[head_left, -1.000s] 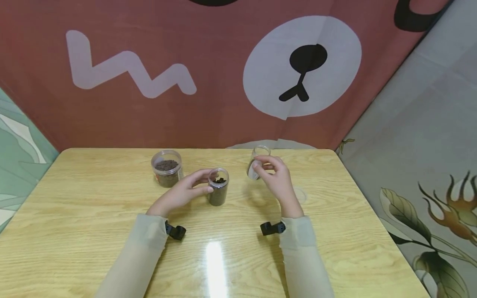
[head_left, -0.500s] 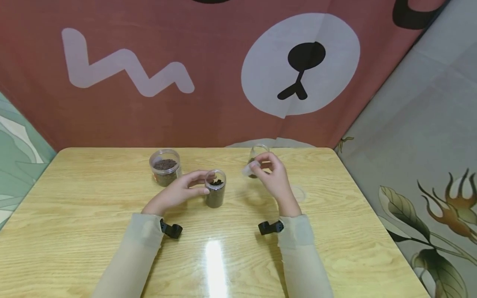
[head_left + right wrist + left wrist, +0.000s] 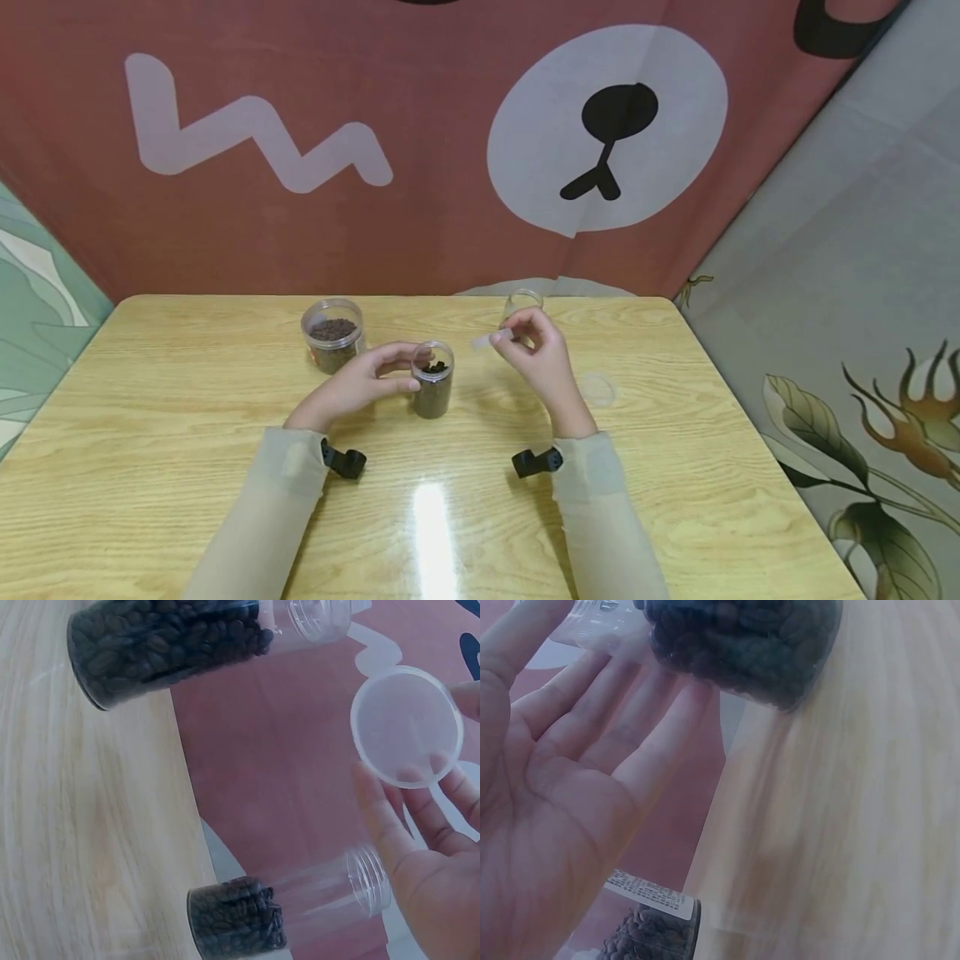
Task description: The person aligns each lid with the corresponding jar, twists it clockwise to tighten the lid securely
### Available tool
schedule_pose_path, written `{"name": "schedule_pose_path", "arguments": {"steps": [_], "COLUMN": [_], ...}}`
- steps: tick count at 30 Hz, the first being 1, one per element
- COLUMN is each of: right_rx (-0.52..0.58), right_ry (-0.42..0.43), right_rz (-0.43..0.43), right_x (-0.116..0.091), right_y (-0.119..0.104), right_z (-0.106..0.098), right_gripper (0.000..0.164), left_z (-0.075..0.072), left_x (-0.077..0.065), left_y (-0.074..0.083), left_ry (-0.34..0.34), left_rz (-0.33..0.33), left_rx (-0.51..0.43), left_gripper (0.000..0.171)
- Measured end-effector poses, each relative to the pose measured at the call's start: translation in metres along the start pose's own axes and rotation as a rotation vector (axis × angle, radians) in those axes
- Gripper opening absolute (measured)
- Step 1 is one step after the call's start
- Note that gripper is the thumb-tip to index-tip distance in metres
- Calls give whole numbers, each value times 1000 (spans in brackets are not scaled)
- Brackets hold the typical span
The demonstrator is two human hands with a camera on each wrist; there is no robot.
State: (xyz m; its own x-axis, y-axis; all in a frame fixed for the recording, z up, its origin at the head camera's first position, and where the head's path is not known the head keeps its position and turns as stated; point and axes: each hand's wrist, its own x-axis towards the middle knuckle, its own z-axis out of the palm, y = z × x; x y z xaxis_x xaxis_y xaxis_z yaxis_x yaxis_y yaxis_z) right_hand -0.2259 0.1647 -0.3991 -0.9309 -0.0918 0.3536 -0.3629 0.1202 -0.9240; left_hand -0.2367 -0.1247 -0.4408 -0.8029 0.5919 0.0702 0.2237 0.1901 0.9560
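A clear screw-neck jar of dark coffee beans (image 3: 432, 393) stands uncapped near the middle of the table. My left hand (image 3: 365, 385) holds it from the left, thumb on the near side and long fingers behind; the left wrist view shows the fingers nearly straight against its wall. To the right of the jar, my right hand (image 3: 538, 354) pinches a round translucent lid (image 3: 406, 726) by its edge. The lid is tilted and apart from the jar's mouth. Behind the right hand stands a second open jar (image 3: 236, 919), partly filled with beans and partly hidden in the head view.
A wider open tub (image 3: 333, 336) of brown granules or beans stands at the back left, beside the left hand. Another clear round lid (image 3: 598, 389) lies flat on the wooden table (image 3: 675, 467), right of the right wrist. A printed red cloth (image 3: 435, 225) hangs behind.
My right hand has drawn the lid leftward, away from the second jar and toward the held one, turning it from face-on to nearly edge-on. The left hand has stayed on its jar.
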Motion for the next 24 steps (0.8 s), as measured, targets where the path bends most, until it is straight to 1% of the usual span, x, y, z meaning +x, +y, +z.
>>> {"name": "schedule_pose_path", "arguments": {"steps": [4,9,12,16,18,24], "right_rx": [17,13,11,33,41,53], "right_ry": [4,1,0,0,-2,-31], "right_rz": [-37,-99,-137,-159,-176,-269], "right_x": [-1,-3,-4,-5,-6,-7], "right_y": [0,1,2,4,4,5], "right_z": [5,13,15,19,21,27], "right_gripper": [22,26,27,26,27,30], "left_z": [-1,-1,-2,-2,-2,-2], "left_x": [0,0,0,-1,-1,-1], "left_y": [-2,-3,-4,-7,-9,-12], "left_ry": [6,18,12,-3,-14,-33], "left_rz": [4,-14,-20,-33,-30,-6], "left_rx": [-12,-26,-36,-49,-54,-77], "left_gripper": [53,52,51,49,48,46]}}
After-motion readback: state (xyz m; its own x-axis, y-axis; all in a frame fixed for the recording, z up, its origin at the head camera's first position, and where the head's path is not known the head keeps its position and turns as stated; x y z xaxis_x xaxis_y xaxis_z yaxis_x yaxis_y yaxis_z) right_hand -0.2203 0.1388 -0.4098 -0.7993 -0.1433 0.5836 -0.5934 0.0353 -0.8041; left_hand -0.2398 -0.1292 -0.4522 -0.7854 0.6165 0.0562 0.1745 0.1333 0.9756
